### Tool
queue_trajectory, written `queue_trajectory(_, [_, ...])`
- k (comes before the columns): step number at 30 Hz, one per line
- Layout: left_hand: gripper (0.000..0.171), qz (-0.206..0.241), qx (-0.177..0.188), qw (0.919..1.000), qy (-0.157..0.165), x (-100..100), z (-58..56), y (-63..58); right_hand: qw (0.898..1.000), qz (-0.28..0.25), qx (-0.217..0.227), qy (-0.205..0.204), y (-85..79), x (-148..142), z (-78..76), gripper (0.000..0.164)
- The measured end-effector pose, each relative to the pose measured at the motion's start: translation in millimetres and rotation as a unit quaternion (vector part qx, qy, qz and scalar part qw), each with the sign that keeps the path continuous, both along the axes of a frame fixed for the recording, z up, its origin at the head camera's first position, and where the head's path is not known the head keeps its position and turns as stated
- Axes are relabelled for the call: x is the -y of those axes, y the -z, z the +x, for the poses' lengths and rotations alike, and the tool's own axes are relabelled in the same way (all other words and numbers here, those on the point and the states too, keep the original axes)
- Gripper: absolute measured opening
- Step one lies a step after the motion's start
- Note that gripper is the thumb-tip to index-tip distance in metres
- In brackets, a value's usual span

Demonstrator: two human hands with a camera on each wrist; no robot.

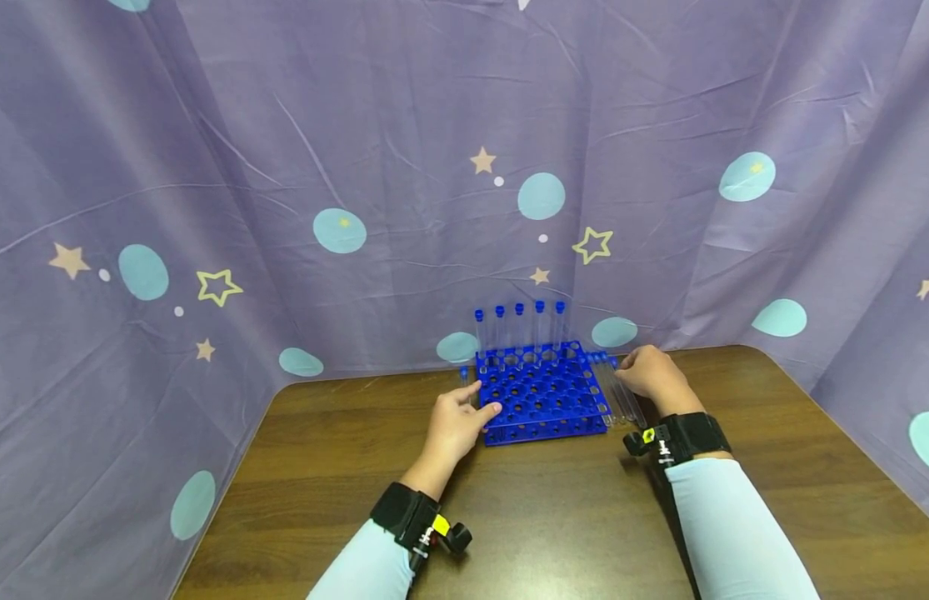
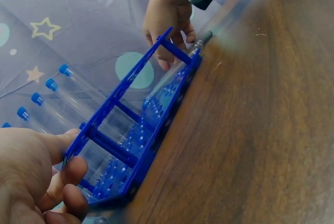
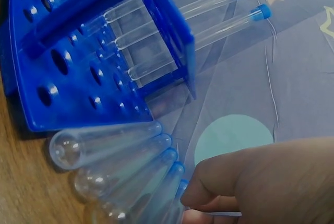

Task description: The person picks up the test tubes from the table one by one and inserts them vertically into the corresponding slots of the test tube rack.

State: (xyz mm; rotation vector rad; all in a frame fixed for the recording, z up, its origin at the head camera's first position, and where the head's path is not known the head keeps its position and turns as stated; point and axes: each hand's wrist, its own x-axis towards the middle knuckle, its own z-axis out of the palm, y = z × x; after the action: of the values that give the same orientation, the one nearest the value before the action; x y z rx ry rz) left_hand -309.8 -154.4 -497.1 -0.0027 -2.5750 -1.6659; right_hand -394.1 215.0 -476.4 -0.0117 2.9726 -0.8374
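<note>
A blue test tube rack (image 1: pixel 542 410) stands on the table, with several blue-capped test tubes (image 1: pixel 540 327) upright along its back row. My left hand (image 1: pixel 454 427) grips the rack's left edge; in the left wrist view its thumb and fingers lie on either side of the upper plate (image 2: pixel 121 89). To the right of the rack, several capped glass tubes (image 3: pixel 112 151) lie side by side, rounded ends towards me. My right hand (image 1: pixel 654 377) is at the outermost of these, pinching it near its blue cap (image 3: pixel 182 187). The fingers partly hide that tube.
Another blue-capped tube (image 1: pixel 464 375) lies left of the rack, partly behind my left hand. A purple curtain (image 1: pixel 404 275) with stars and dots hangs right behind the wooden table (image 1: pixel 554 517). Both wrists wear black straps with small cameras.
</note>
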Motion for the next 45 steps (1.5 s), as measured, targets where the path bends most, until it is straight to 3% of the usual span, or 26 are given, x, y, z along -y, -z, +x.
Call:
queue_trajectory(14, [0.063, -0.001, 0.002, 1.0, -0.002, 0, -0.3, -0.9, 1.0, 0.003, 0.013, 0.011, 1.1, 0, 2.6, 0.03])
queue_trajectory(17, [0.063, -0.002, 0.003, 1.0, -0.002, 0, 0.1, -0.6, 1.0, 0.005, 0.015, 0.012, 3.9, -1, 0.9, 0.023])
queue_trajectory(24, [0.063, -0.004, 0.002, 1.0, -0.001, 0, 0.0, -0.7, 1.0, -0.001, 0.029, 0.008, 7.5, -4, -3.1, 0.047])
queue_trajectory(45, [0.064, -0.001, 0.001, 1.0, 0.001, 0, 0.9, -1.9, 0.999, 0.0, 0.041, 0.009, 8.7, -7, -4.6, 0.051])
